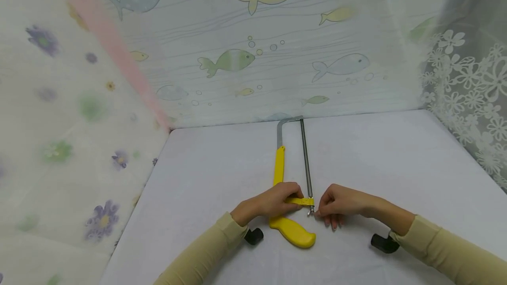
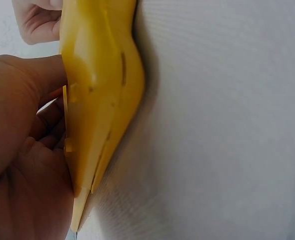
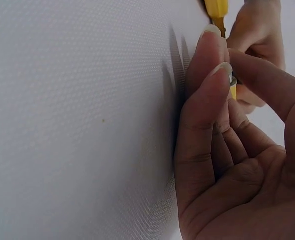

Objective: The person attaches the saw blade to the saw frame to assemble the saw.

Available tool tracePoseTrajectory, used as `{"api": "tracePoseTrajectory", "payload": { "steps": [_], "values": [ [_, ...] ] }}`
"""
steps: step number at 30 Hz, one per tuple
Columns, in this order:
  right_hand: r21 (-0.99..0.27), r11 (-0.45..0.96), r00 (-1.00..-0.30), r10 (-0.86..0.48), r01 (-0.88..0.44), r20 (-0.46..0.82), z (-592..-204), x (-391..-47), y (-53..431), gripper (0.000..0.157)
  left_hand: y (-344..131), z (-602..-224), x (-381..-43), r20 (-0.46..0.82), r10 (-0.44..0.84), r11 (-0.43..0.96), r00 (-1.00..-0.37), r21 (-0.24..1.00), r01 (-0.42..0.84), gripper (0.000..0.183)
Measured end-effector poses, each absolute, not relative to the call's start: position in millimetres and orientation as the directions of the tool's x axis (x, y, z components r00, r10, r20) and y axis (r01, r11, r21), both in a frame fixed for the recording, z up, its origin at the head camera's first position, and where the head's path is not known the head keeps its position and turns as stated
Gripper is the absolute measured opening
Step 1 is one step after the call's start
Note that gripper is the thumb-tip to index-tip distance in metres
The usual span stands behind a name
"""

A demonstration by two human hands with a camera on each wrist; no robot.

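A hacksaw (image 1: 279,164) with a yellow handle (image 1: 297,233) and grey metal frame lies on the white table, its blade side to the right. My left hand (image 1: 277,199) grips the yellow part of its frame just above the handle, fingers reaching over the yellow crosspiece (image 1: 306,201). In the left wrist view the thumb lies against the yellow handle (image 2: 100,85). At the near end of the blade side sits a small metal wing nut (image 1: 310,212). My right hand (image 1: 342,202) pinches at it with curled fingers; in the right wrist view the fingertips partly hide the metal.
The white-covered table (image 1: 222,157) carries the saw. Its far edge meets a fish-print curtain (image 1: 178,65), with a floral curtain (image 1: 59,131) at left and a lace one (image 1: 479,91) at right. Black wrist-camera mounts (image 1: 384,243) show under the sleeves.
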State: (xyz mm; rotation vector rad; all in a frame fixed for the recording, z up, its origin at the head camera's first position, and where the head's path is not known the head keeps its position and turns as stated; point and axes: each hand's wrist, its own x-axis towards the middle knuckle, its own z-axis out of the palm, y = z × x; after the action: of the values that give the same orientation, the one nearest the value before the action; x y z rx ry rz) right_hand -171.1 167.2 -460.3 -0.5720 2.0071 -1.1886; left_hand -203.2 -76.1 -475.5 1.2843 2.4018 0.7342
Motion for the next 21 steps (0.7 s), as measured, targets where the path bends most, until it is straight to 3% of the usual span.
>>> {"api": "tracePoseTrajectory", "payload": {
  "steps": [12, 21],
  "values": [
    [-0.905, 0.426, -0.619, -0.714, -0.011, -0.328, -460.2, -170.4, 165.6, 0.016, -76.6, -478.7, -204.9, 0.005, 0.85, 0.428, -0.527, 0.576, 0.697, 0.014],
    [-0.896, 0.445, -0.618, -0.705, -0.004, -0.348, -458.0, -168.2, 157.0, 0.031, -76.4, -480.9, -206.4, -0.006, 0.85, 0.43, -0.527, 0.587, 0.686, 0.013]
  ]
}}
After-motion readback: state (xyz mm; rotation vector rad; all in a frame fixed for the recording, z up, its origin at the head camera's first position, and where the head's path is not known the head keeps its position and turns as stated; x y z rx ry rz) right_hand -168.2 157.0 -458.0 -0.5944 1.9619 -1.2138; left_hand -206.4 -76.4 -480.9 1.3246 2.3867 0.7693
